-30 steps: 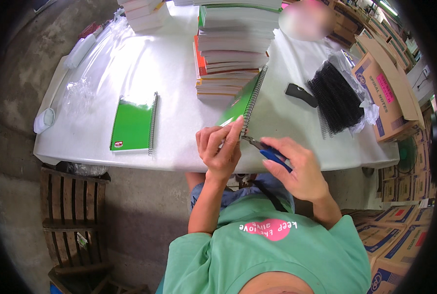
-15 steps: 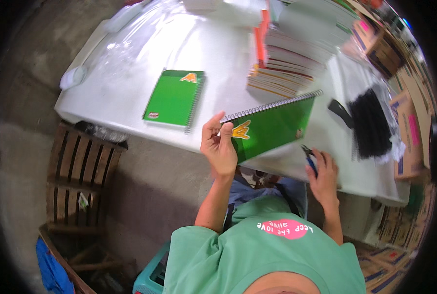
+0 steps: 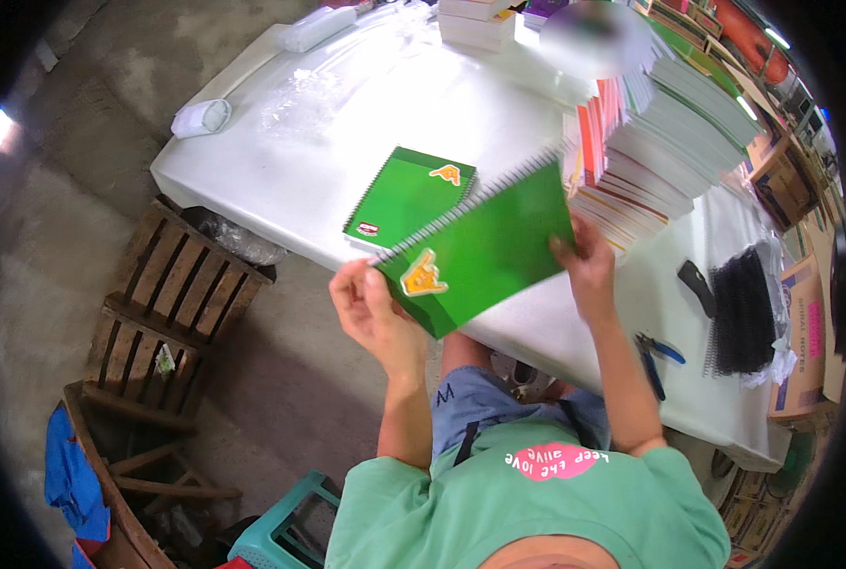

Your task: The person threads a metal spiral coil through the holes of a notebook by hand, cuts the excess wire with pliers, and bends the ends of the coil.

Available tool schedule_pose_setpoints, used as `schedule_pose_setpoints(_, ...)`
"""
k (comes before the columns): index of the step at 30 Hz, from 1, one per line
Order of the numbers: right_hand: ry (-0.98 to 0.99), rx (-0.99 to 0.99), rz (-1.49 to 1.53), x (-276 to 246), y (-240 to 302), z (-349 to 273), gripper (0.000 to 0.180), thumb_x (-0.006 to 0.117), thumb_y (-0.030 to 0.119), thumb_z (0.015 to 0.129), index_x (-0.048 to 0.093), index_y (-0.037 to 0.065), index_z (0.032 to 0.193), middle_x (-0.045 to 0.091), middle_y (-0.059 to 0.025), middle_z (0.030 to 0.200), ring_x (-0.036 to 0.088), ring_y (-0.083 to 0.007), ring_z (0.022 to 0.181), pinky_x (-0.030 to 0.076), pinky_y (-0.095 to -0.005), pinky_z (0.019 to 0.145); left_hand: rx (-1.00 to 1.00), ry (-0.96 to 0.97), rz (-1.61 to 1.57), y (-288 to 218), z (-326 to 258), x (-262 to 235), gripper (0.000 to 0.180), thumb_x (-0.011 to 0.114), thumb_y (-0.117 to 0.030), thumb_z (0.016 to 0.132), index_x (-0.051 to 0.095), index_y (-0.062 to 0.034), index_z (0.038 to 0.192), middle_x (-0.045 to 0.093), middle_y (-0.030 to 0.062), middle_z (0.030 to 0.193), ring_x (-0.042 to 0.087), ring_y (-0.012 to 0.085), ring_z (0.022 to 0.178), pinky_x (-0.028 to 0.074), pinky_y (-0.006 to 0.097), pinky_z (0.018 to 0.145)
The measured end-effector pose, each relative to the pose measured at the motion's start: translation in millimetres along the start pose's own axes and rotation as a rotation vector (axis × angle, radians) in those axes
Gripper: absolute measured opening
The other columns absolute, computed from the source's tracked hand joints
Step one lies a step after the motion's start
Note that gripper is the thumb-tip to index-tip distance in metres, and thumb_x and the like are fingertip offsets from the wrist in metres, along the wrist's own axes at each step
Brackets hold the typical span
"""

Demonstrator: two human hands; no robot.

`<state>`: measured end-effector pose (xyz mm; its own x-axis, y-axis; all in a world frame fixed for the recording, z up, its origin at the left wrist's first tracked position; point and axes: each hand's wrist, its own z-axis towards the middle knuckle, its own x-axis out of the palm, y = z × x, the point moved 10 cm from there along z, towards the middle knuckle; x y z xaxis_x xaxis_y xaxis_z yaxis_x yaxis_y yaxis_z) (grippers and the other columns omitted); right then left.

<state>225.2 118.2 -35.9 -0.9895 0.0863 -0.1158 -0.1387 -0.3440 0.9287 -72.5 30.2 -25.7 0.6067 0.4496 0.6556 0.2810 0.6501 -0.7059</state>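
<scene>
Two hands are in contact with one green notebook [image 3: 504,242], and from my remote station I read both as closed on it. The left hand [image 3: 380,318] pinches the lower-left corner, thumb on the cover, the other fingers partly hidden; grip force cannot be determined. The right hand [image 3: 589,266] is closed over the opposite short edge near its lower corner, thumb on the cover, fingers mostly behind.

Position: the notebook is directly between the hands, raised at the table's near edge. Neither hand is nearer; each has one end. Orientation: the long axis runs from lower left, at the left hand, to upper right, past the right hand. The wire coil [image 3: 470,207] lies parallel to that axis on the upper-left long edge, facing away from the torso. The cover faces up toward my camera, with an orange sticker [image 3: 424,273] at the left-hand end.

Beyond the coil, a second green notebook [image 3: 406,197] lies flat on the white table [image 3: 252,180], its long axis also slanting from lower left to upper right. Blue-handled pliers [image 3: 654,377] lie apart, just beside the right forearm. Farther right I register a black object [image 3: 696,287], black coils [image 3: 747,318] and a cardboard box [image 3: 800,327]. A tall paper stack [image 3: 674,142] stands beyond the right hand.
</scene>
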Motion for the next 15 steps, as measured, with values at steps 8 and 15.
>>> schedule_pose_setpoints(8, 0.119, -0.264, -0.222, 147, -7, 153, 0.026, 0.075, 0.025, 0.076, 0.071, 0.01, 0.096, 0.07, -0.0092, 0.081, 0.064, -0.0142, 0.067, 0.05, -0.0281, 0.068, -0.058, 0.034, 0.77, 49, 107, -57, 0.024, 0.052, -0.007, 0.088, 0.062, -0.0054, 0.11, 0.063, 0.0037, 0.091, 0.059, 0.0112, 0.077, 0.048, 0.027, 0.069)
schedule_pose_setpoints(15, 0.039, -0.209, -0.734, 153, -106, 131, 0.034, 0.053, 0.033, 0.09, 0.062, 0.011, 0.114, 0.058, -0.012, 0.117, 0.049, -0.0308, 0.113, 0.04, -0.0458, 0.096, 0.123, 0.513, 1.226, 106, 110, -67, 0.037, 0.058, -0.022, 0.088, 0.057, -0.0078, 0.122, 0.056, 0.0135, 0.119, 0.045, 0.0275, 0.114, 0.028, 0.04, 0.102)
